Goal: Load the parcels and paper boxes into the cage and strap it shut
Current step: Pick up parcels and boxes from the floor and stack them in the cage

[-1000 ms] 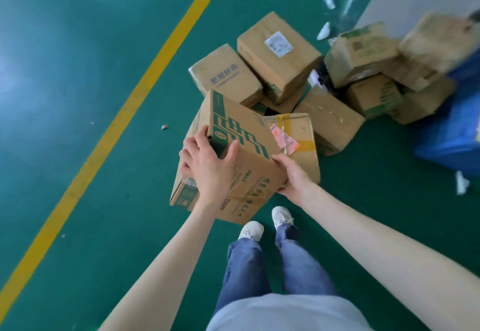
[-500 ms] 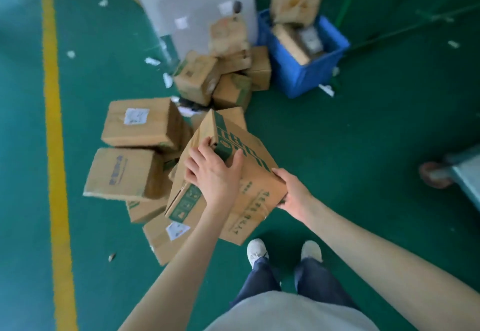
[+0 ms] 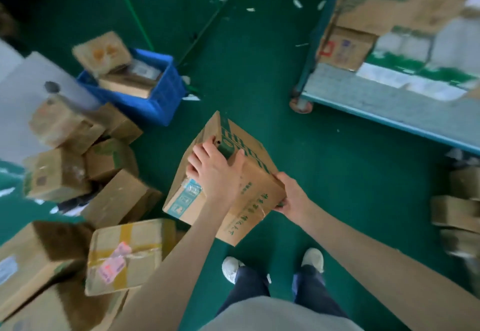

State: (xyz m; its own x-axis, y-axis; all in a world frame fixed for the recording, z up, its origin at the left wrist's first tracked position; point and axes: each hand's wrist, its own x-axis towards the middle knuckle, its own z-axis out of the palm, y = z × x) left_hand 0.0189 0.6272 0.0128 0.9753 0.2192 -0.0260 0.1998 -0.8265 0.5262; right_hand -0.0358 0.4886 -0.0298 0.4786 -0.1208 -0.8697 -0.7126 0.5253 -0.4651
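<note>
Gripping a corrugated cardboard box (image 3: 253, 195) printed with green bars and lettering, both hands hold it tilted, one corner down, above the matte green floor (image 3: 350, 200). The left hand (image 3: 215, 172) curls its fingers over the box's upper edge, thumb spread on the top face. The right hand (image 3: 291, 195) clasps the box's four o'clock corner. At two o'clock stands the wheeled cage (image 3: 389, 107), with cartons (image 3: 345, 47) inside. A blue plastic crate (image 3: 161, 97) sits at ten o'clock, and loose taped parcels (image 3: 130, 255) lie at eight.

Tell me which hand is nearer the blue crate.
Left. The left hand grips the cardboard box on the blue crate side; the right hand holds its opposite corner.
</note>
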